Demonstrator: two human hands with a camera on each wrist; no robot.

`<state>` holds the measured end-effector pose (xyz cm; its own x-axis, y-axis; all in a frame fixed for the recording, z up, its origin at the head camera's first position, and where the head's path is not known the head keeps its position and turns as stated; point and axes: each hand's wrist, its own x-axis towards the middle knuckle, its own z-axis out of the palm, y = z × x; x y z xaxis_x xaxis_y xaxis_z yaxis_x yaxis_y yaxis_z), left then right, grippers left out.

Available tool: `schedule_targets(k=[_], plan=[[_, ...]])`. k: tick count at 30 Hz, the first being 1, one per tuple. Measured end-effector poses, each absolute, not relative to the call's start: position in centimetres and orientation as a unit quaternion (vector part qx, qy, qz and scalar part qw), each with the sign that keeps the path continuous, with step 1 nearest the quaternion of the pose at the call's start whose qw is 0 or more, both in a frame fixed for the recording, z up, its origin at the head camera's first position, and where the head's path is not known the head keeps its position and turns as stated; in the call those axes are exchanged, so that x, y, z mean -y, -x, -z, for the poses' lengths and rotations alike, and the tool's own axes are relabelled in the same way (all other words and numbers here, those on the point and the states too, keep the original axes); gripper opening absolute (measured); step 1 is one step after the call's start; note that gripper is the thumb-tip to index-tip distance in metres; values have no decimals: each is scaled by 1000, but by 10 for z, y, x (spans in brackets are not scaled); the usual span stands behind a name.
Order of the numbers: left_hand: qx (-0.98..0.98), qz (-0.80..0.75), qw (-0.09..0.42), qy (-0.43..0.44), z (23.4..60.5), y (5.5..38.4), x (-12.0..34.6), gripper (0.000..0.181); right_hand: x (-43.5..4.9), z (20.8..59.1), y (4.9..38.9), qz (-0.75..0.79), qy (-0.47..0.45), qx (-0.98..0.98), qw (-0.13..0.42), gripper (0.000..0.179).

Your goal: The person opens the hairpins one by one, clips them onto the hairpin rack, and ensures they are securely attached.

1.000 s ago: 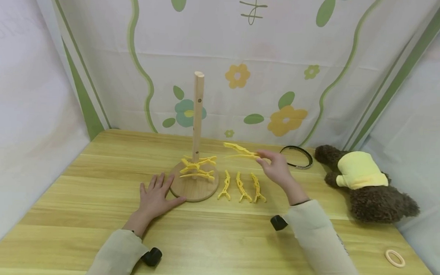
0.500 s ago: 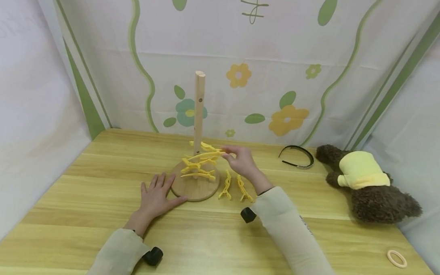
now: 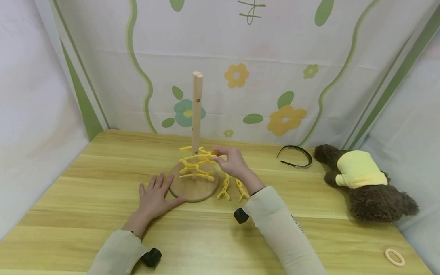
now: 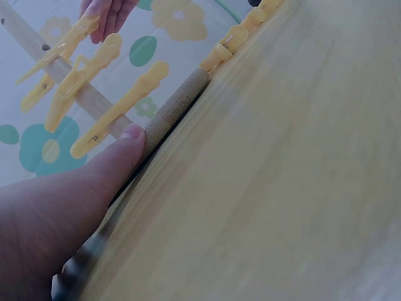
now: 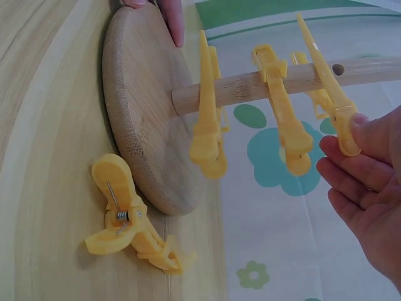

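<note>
My right hand (image 3: 233,164) pinches the handle end of a yellow hair clip (image 5: 340,116). One arm of that clip lies in front of the wooden post (image 3: 196,116), the other behind it; whether it grips the post I cannot tell. Lower on the post sit two more yellow clips, a middle clip (image 5: 287,116) and a bottom clip (image 5: 205,128) nearest the round base (image 3: 189,190). My left hand (image 3: 154,200) lies spread at the base's left side, its thumb (image 4: 128,147) touching the rim. Two loose clips, a left one (image 3: 224,189) and a right one (image 3: 241,190), lie right of the base.
A black headband (image 3: 295,164) lies at the back right of the wooden table (image 3: 201,242). Beside it rests a brown plush toy (image 3: 378,201) in a yellow top. A pale ring (image 3: 395,257) is near the right edge. Behind hangs a flower-patterned cloth (image 3: 273,74).
My right hand has carried the clip leftward to the post and slightly down, so its arms now straddle the post. My left hand has stayed in place.
</note>
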<state>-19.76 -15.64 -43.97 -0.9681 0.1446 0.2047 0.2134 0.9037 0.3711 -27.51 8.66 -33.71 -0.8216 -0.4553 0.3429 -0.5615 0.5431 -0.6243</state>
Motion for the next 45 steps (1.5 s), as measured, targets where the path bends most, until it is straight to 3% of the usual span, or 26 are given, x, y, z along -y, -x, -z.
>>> schedule_targets(k=[31,45], plan=[[972,198,86,93,437,196,157,91,-87,334,264,-368,-314,874,45,40],[972,196,87,92,439,197,156,91,-160,313,243,-372,-257,890,62,54]])
